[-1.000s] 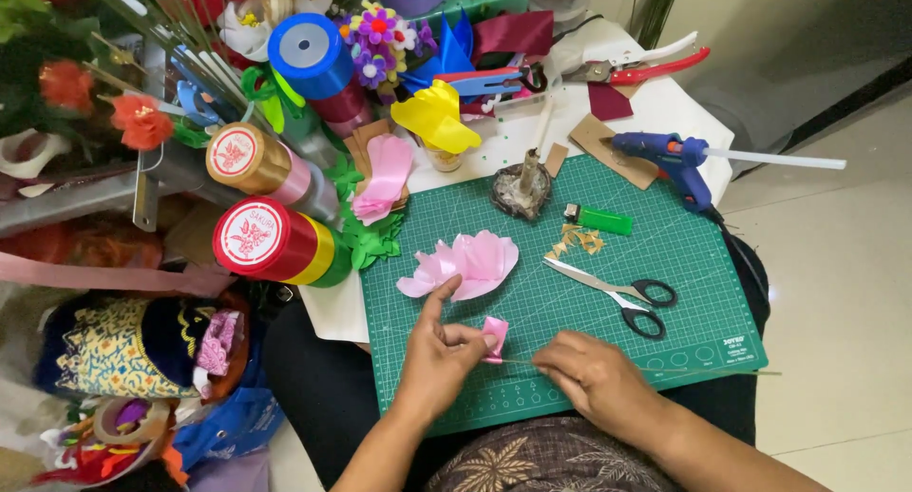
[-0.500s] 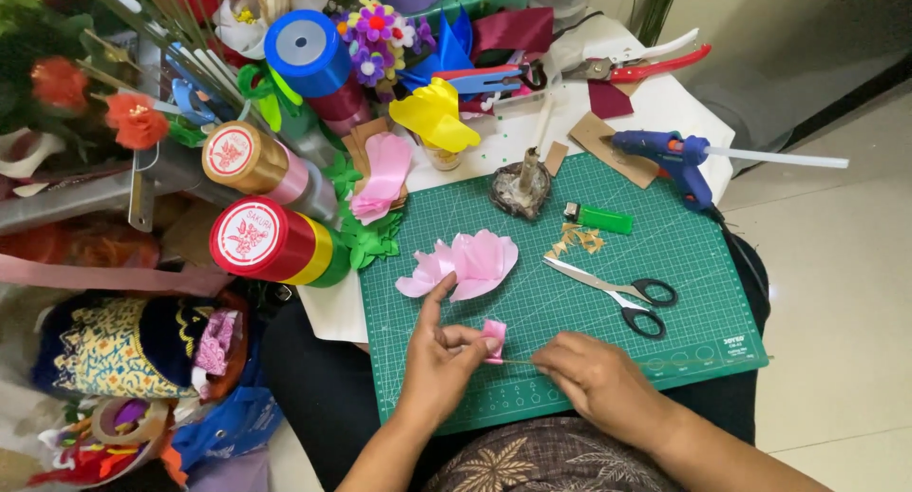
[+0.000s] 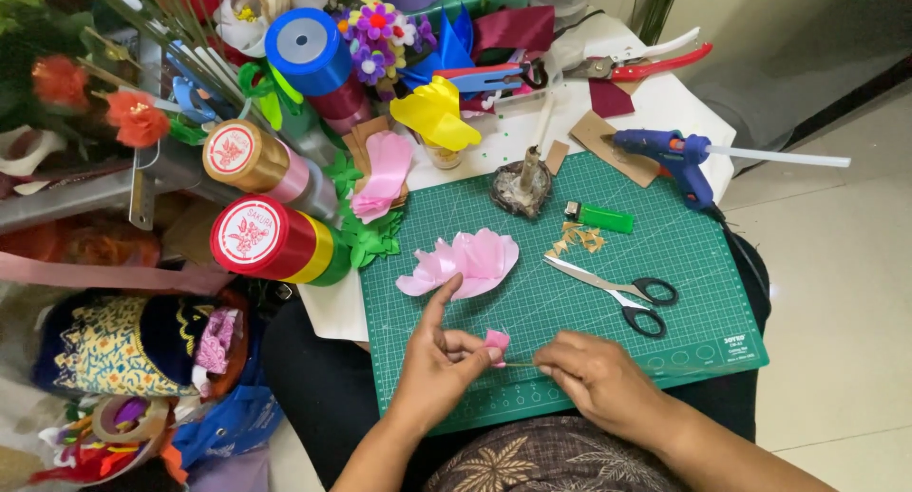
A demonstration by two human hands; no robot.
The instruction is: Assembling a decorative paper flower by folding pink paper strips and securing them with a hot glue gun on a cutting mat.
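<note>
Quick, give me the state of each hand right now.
Left hand: closed on a small pink ribbon bud, index finger raised.
Right hand: fingertips pinched on the thin stem of that bud.

Scissors, glue gun (blue), lighter.

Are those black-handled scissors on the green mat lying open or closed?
Open. The scissors lie flat on the green cutting mat with their two blades spread apart in a narrow V.

Both forearms reach up from the near edge of the mat. The left hand pinches with thumb and middle fingers, index finger raised straight. The right hand lies knuckles up, fingertips pinched toward the left.
</note>
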